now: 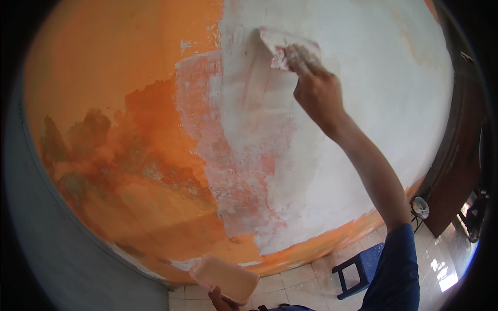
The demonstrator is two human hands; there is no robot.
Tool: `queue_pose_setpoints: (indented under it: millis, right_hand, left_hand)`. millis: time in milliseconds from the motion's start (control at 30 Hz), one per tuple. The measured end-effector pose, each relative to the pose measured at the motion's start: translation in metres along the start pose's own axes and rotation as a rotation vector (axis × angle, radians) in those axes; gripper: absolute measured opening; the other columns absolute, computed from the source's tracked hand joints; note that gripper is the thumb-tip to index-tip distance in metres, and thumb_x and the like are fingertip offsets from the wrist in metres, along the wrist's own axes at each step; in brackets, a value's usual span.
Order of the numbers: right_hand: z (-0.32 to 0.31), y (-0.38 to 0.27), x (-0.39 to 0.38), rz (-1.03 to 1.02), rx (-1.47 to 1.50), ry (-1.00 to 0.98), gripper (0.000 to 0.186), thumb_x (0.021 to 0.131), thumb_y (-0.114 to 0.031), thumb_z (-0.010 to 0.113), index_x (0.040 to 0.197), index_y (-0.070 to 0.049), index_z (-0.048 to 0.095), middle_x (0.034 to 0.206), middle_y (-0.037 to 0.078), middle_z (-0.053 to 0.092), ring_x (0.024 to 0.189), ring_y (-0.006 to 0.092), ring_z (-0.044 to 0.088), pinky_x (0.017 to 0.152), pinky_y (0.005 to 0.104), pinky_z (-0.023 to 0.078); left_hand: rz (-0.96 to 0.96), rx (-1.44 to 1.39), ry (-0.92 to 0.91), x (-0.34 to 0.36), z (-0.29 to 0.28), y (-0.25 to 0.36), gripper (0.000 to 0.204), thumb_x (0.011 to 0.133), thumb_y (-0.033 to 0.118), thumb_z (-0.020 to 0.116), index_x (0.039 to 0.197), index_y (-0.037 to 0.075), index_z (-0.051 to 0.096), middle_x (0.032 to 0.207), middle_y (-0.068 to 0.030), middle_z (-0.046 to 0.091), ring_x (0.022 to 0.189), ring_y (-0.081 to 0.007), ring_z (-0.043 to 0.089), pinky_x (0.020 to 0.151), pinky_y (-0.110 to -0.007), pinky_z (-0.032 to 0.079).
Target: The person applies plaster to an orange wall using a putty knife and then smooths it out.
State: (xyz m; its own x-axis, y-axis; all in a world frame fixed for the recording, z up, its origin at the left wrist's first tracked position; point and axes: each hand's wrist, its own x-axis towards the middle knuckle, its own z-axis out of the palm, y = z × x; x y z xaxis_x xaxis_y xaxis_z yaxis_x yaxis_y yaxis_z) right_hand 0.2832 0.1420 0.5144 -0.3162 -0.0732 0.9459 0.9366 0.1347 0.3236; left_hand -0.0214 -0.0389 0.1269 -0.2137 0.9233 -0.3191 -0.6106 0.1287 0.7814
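Observation:
High on the wall, my right hand (317, 88) grips a flat, pale putty spreader (274, 40) smeared with white and pink, its blade against or very close to the surface. Whitish coating marks the fingers. Low in the view, my left hand (221, 300) holds a peach-coloured rectangular plastic tub (225, 280) by its near edge; most of that hand is cut off by the frame. White filler (363, 135) covers the right part of the wall. Orange paint (114, 57) with darker stains shows on the left, and a thin pinkish-white patch (238, 181) lies between them.
A blue plastic stool (364, 267) stands on the white tiled floor (306, 280) beside my right sleeve. Farther right are a small white bowl (420, 207) on a dark stand and a brown panel (456, 192). A grey wall (62, 249) meets the orange one at left.

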Motion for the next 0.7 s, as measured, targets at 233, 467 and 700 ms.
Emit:
queue_pose_setpoints:
  millis: [233,467,700]
  right_hand:
    - [-0.027,-0.115,-0.175,-0.266,0.254,-0.435,0.046,0.075,-0.002,0.056,0.12,0.007,0.052,0.133,0.021,0.045,0.127,0.0349,0.042,0.105,0.0474,0.039]
    - [-0.029,-0.065,-0.058,0.0,0.298,-0.179,0.057,0.061,0.013,0.056,0.115,-0.006,0.059,0.116,0.01,0.062,0.093,0.0228,0.066,0.076,0.031,0.056]
    - [0.018,-0.003,0.027,-0.079,-0.024,-0.067,0.047,0.073,-0.001,0.054,0.119,0.002,0.051,0.125,0.021,0.053,0.113,0.0309,0.054,0.087,0.0361,0.051]
  left_hand:
    - [-0.013,0.009,0.039,-0.009,0.001,0.001,0.051,0.088,0.036,0.052,0.128,0.005,0.042,0.115,-0.0116,0.058,0.099,-0.0251,0.061,0.074,-0.036,0.054]
    - [0.004,-0.336,-0.393,0.018,-0.019,-0.007,0.06,0.083,0.03,0.052,0.135,0.005,0.034,0.126,-0.0153,0.049,0.115,-0.0292,0.051,0.096,-0.042,0.043]
    - [-0.024,0.038,0.04,0.002,-0.005,-0.002,0.053,0.088,0.033,0.052,0.13,0.003,0.041,0.119,-0.0135,0.056,0.105,-0.0263,0.06,0.081,-0.038,0.053]
